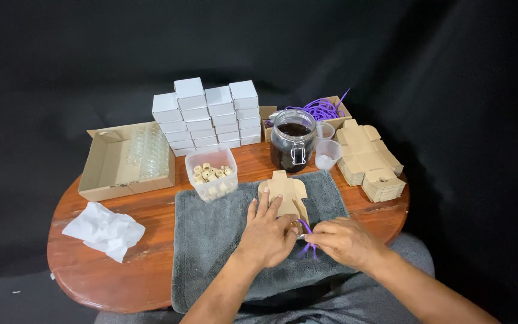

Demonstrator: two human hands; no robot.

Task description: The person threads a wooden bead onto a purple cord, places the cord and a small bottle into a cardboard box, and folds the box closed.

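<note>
Cord, purple [307, 239], thin and looped, sits between both hands at the near middle of the grey towel [211, 240]; loose ends hang below the right hand [346, 242], whose fingers are pinched together on it; a small object under the fingertips is too hidden to identify. Left hand [266, 234] lies palm down, fingers spread and flat, pressing the near edge of an unfolded tan cardboard blank [283, 191], cross-shaped, flat on the towel; towel covers the middle of the round wooden desk [121, 264].

Outward: clear plastic tub of small pale corks [211, 174] at the towel's far left corner; glass clip-top jar of dark contents [293, 141] beyond the blank; small clear cup [327, 153] just beside the jar; stack of flat tan blanks [370, 161] at right; open box holding more purple cord [322, 111] behind the jar; stacked white boxes [206, 114] at rear centre; shallow cardboard tray with clear glass vials [124, 159] at left; crumpled white tissue [104, 230] on the near left desk edge.
</note>
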